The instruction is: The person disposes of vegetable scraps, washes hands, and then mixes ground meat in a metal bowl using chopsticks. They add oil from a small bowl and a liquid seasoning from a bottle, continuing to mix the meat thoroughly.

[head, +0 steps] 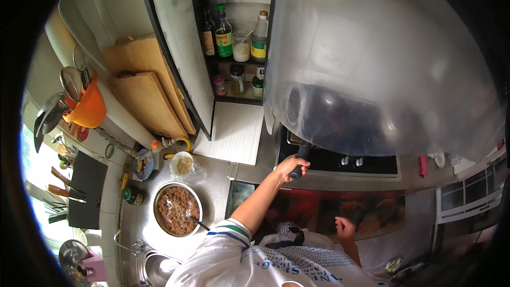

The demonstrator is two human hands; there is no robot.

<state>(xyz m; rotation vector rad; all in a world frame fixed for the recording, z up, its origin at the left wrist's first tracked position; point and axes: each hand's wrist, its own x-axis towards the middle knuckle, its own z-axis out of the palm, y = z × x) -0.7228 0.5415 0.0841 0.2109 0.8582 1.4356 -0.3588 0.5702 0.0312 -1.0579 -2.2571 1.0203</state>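
My left hand (294,168) is closed around the black handle (303,152) of a pan, at the left end of the black gas hob (378,163). The pan lies mostly behind the shiny, translucent range hood (334,119), so its contents are hidden. Low on the right, my right hand (345,228) hangs near my body with its fingers curled and nothing visible in it. To the left, a steel bowl (156,211) of minced filling (177,207) stands on the metal counter, with a dark utensil handle (201,223) sticking out.
An open cabinet door (183,48) stands beside shelves with a green-labelled sauce bottle (224,38) and jars. Wooden cutting boards (143,99) lean on the wall. A plastic-wrapped cup (183,164) stands behind the bowl, and a sink (157,267) is at lower left.
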